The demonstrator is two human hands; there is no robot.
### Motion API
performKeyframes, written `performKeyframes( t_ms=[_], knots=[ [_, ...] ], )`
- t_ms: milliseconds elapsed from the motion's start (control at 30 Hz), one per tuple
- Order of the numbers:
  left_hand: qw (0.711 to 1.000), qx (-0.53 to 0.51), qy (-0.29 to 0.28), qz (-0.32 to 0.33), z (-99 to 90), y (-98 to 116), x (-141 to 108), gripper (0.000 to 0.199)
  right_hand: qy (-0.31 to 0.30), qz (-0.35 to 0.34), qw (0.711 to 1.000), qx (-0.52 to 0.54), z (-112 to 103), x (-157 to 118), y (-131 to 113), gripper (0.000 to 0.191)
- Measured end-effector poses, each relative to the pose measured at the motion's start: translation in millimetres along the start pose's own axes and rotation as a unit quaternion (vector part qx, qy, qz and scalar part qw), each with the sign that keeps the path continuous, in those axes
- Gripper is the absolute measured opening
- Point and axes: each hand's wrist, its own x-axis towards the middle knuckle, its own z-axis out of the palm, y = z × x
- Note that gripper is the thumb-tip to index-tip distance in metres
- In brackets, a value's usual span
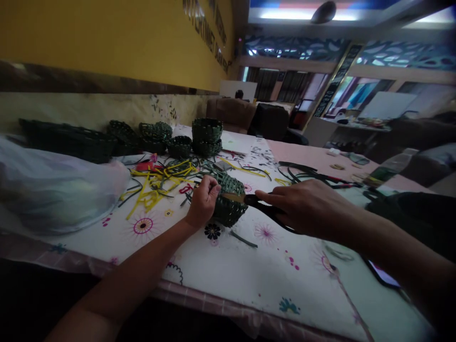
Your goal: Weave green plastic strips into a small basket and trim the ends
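My right hand (306, 209) is closed round the black handles of a pair of scissors (261, 205). Their blades point left across a dark green woven basket (230, 216), which lies tilted on the table. At the basket's left side, my left hand (204, 202) is closed with thumb and fingers pressed together on its edge; whether a single strip end is pinched there is too small to tell. The scissor tips reach close to my left thumb. A short green strip (244, 239) lies just in front of the basket.
Yellow strips (147, 190) and green offcuts are heaped to the left. Several finished woven baskets (206, 135) stand along the wall. A filled plastic bag (60, 190) is at far left. On the right are a clear bottle (394, 166) and a phone (383, 274).
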Motion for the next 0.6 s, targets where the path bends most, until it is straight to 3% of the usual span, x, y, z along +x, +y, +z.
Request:
performKeyframes(
  t_ms=[167,367,533,600],
  knots=[
    [0.998,0.023,0.065,-0.007,-1.4,2.4,-0.2,0.014,0.077,0.042,0.994,0.059,43.0,-7.7,7.0,0.044],
    [0.996,-0.042,0.06,-0.043,-1.6,-5.0,4.5,0.017,0.156,0.054,0.977,0.138,85.2,-13.1,0.8,0.044],
    [0.994,-0.073,0.048,-0.062,-1.1,-5.1,6.3,0.017,0.132,0.088,0.953,0.257,95.6,-15.1,0.1,0.044],
    [0.994,-0.076,0.047,-0.07,-0.1,-3.3,5.8,0.019,0.115,0.113,0.93,0.332,97.5,-16.9,-0.1,0.046]
  ],
)
